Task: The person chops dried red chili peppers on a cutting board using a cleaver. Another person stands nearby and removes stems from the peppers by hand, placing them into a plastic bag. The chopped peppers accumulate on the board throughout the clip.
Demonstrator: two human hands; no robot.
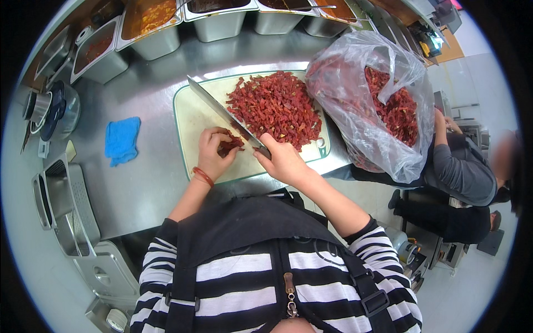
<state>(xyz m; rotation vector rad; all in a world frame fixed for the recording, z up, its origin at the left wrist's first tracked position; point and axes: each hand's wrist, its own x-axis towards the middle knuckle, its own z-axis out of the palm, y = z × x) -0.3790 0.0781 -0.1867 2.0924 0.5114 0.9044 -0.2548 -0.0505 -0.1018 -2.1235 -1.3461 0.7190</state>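
My right hand (281, 160) grips the handle of a cleaver (225, 112), its broad blade slanting up and left over the white cutting board (191, 120) with a green rim. Under the curled fingers of my left hand (216, 152) lies a small bunch of dried red chilies (231, 145), held close to the blade's left side. A large heap of chopped dried red chilies (279, 108) covers the board's right part. Against the board's right end leans an open clear plastic bag (349, 104) filled with more red chili pieces (404, 112).
Steel food pans (220, 27) with sauces line the counter's back edge. On the steel counter (145, 183) lies a blue cloth (122, 139); perforated steel pans (81, 200) and a glass pot (68, 110) stand at left. Two people (462, 166) are at the right, beyond the bag.
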